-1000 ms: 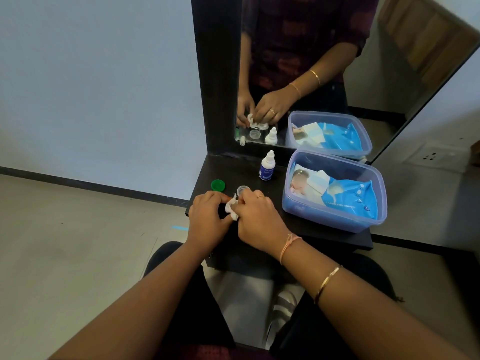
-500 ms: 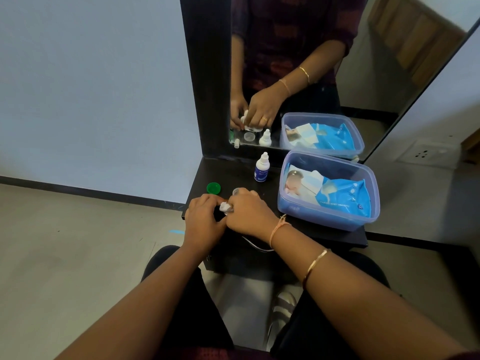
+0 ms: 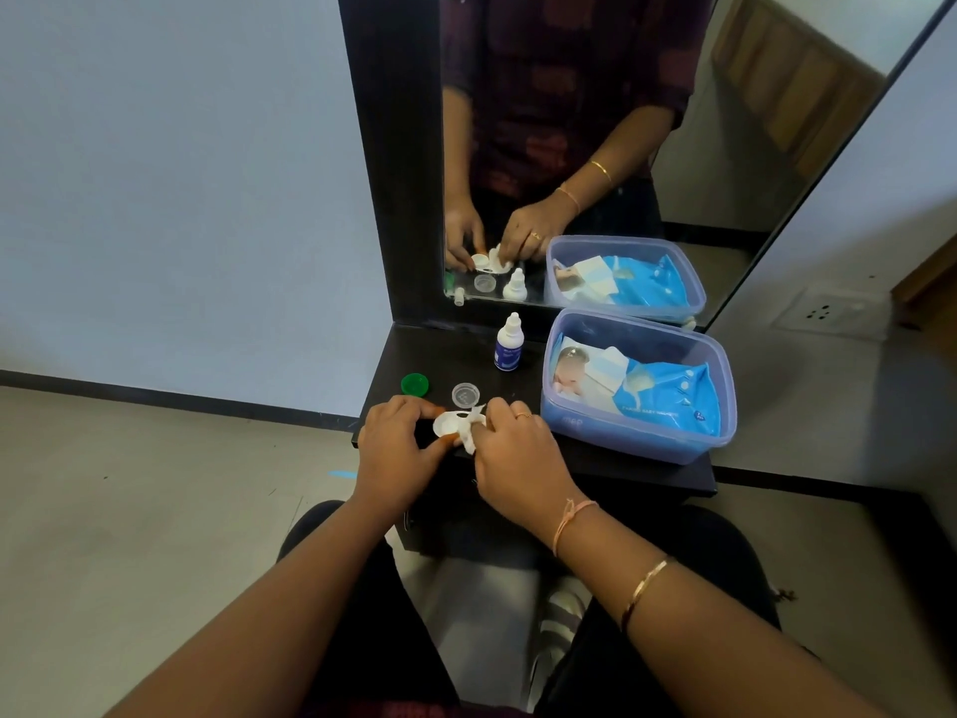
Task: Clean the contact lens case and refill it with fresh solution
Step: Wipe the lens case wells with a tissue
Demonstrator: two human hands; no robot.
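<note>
Contact lens case [image 3: 446, 423] — white plastic, two round shallow wells joined side by side; sitting above the front left part of the dark shelf [image 3: 595, 458], the left hand [image 3: 396, 448] pinching its left well between thumb and fingertips.

Tissue [image 3: 468, 435] — white, thin, crumpled into a soft wad; the right hand [image 3: 518, 458] is gripping it with curled fingers and pressing it into the case's right well.

Clear cap [image 3: 466, 393] — round, translucent, lying open side up just behind the case, apart from it.

Green cap [image 3: 414, 384] — round, glossy, resting near the shelf's left edge, well apart from the clear one.

Solution bottle [image 3: 509, 343] — small, white conical nozzle over a dark blue label; standing upright near the mirror [image 3: 569, 121], capped.

Plastic tub [image 3: 642, 437] — translucent bluish, rounded corners, lidless; taking up the shelf's right half and holding a glossy blue wipes packet [image 3: 668, 399].

Shelf surface is matte and dark, with a sharp front edge; the hands are working right at that edge. Open room is lying between the bottle and the caps — the tub is closing off the right side, the mirror frame the back.
</note>
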